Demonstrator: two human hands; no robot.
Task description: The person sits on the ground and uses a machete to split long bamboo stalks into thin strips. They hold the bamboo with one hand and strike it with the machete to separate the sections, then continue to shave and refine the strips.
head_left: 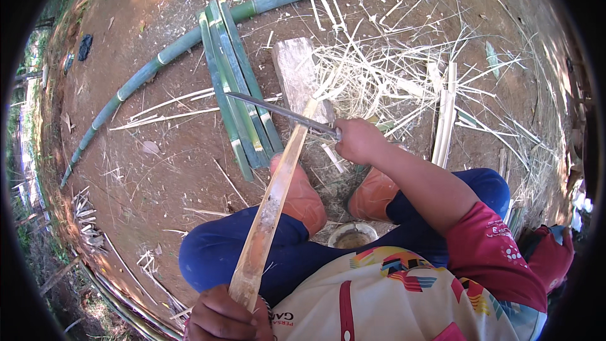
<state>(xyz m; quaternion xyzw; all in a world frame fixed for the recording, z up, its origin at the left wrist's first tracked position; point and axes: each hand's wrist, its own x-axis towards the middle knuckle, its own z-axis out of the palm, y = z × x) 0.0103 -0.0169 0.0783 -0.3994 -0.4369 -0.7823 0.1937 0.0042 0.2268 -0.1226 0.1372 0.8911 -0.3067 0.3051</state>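
Note:
My left hand (221,316), low in the view, is closed round the near end of a split bamboo strip (273,205), its pale inner face turned up. The strip slants away from me, and its far end lies by a wooden block (293,69). My right hand (360,143) grips the handle of a long machete (278,109); most of the handle is hidden in the fist. The blade points left and crosses the strip near its far end, apparently touching it. Thin pale slivers (328,82) fan out at that end.
A long green bamboo pole (271,1) curves across the ground at the back. Several split green bamboo lengths (237,82) lie left of the block. Shavings (379,79) are heaped to its right, near pale strips (445,113). A bowl (352,235) stands between my orange boots (300,199).

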